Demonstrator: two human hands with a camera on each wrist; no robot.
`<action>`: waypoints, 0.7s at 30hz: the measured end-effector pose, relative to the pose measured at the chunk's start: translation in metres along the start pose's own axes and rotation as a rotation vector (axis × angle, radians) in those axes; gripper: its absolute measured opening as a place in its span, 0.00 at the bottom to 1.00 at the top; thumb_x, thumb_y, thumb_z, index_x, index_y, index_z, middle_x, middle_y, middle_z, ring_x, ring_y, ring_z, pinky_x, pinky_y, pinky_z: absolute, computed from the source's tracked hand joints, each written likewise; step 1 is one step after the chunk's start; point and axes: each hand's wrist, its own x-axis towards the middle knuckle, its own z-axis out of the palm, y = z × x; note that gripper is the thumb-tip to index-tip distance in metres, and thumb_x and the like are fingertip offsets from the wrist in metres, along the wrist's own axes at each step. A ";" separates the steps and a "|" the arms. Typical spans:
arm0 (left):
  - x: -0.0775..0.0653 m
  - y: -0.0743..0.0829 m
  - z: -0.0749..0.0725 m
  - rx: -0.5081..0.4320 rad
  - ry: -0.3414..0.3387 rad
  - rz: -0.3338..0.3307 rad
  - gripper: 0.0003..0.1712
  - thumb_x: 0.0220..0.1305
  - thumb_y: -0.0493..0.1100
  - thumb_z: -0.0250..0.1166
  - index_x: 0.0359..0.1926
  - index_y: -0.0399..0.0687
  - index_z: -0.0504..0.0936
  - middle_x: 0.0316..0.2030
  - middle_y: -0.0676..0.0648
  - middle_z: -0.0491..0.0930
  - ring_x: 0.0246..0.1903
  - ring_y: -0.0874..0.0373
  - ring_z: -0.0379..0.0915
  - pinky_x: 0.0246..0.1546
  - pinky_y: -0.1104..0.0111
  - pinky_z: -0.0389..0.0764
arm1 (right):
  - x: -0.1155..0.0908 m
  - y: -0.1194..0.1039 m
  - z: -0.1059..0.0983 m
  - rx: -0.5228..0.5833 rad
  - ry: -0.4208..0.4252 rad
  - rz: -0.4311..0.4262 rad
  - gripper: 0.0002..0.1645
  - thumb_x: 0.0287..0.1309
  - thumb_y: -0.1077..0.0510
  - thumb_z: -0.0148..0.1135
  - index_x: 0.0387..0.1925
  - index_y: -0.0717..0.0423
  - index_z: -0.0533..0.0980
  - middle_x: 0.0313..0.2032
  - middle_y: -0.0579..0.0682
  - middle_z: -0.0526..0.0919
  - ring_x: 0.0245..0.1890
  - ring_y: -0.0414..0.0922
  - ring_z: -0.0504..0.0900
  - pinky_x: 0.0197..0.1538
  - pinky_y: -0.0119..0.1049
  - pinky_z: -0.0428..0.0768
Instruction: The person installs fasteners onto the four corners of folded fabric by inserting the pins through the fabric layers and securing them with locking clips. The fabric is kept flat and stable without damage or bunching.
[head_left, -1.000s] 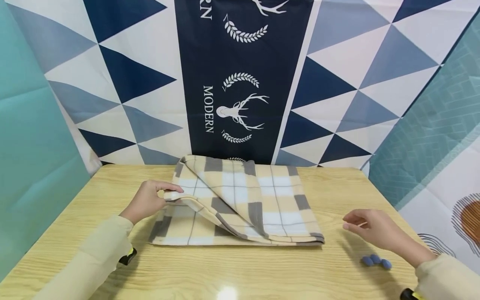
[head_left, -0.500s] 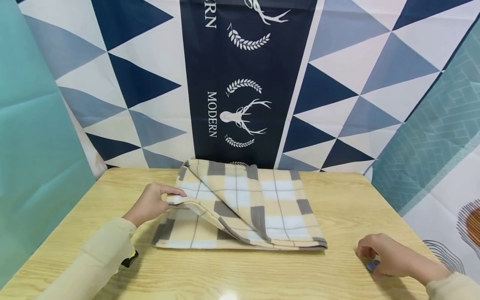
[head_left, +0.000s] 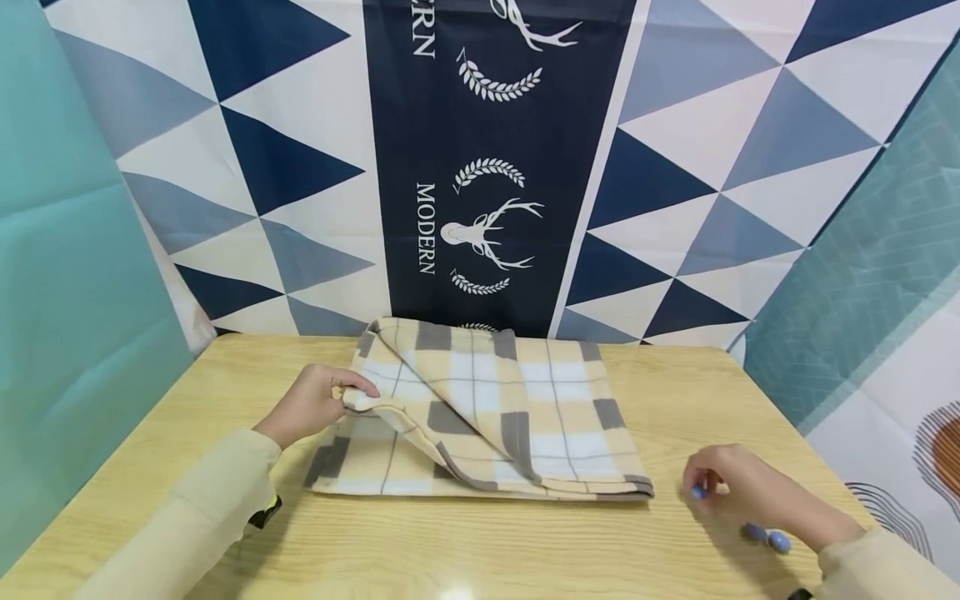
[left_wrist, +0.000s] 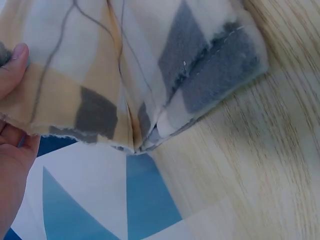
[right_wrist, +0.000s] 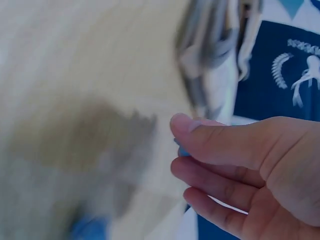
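A folded plaid fleece blanket (head_left: 558,421), cream, white and grey, lies on the wooden table. My left hand (head_left: 309,404) pinches its upper layer at the left side and lifts that edge, so a gap shows between the layers. In the left wrist view, thumb and fingers sit on either side of the fleece (left_wrist: 97,60). To the right of the blanket, my right hand (head_left: 738,487) holds a small blue oval piece (head_left: 699,492) between thumb and fingers above the table. In the right wrist view, the thumb mostly hides that blue piece (right_wrist: 184,151).
Two more blue oval pieces (head_left: 778,542) lie on the table (head_left: 570,550) below my right wrist. A patterned cloth (head_left: 315,167) hangs behind the table's back edge, with teal sheeting (head_left: 82,275) on the left.
My right hand went down to the blue pieces, took one and has risen leftward with it, leaving two behind. My left hand keeps the blanket edge raised, shifted slightly right.
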 end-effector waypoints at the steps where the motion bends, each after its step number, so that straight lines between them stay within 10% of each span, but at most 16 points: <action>1: 0.001 0.000 -0.001 0.001 0.003 0.010 0.34 0.39 0.12 0.46 0.34 0.45 0.88 0.38 0.41 0.87 0.25 0.60 0.70 0.15 0.75 0.56 | 0.007 -0.003 -0.002 -0.018 0.022 -0.005 0.18 0.38 0.73 0.71 0.28 0.50 0.77 0.25 0.39 0.79 0.26 0.24 0.72 0.24 0.26 0.73; 5: 0.003 0.002 0.000 0.009 0.009 0.012 0.34 0.39 0.12 0.48 0.38 0.44 0.87 0.40 0.42 0.87 0.40 0.53 0.80 0.21 0.74 0.65 | 0.035 -0.019 -0.007 -0.056 0.092 -0.009 0.15 0.41 0.71 0.72 0.29 0.51 0.78 0.26 0.40 0.80 0.28 0.25 0.74 0.27 0.27 0.77; 14: 0.003 0.004 0.000 0.039 0.013 -0.010 0.34 0.40 0.13 0.49 0.40 0.44 0.88 0.42 0.40 0.87 0.34 0.56 0.75 0.14 0.75 0.57 | 0.106 -0.056 -0.014 -0.076 0.204 0.021 0.12 0.43 0.68 0.74 0.33 0.57 0.82 0.30 0.46 0.84 0.29 0.35 0.81 0.33 0.30 0.83; 21: 0.003 0.007 0.004 0.065 0.052 -0.011 0.30 0.41 0.12 0.53 0.36 0.43 0.88 0.37 0.41 0.88 0.43 0.48 0.83 0.28 0.75 0.73 | 0.171 -0.075 -0.006 0.046 0.251 0.035 0.12 0.44 0.65 0.74 0.35 0.60 0.84 0.30 0.48 0.86 0.28 0.36 0.80 0.34 0.32 0.83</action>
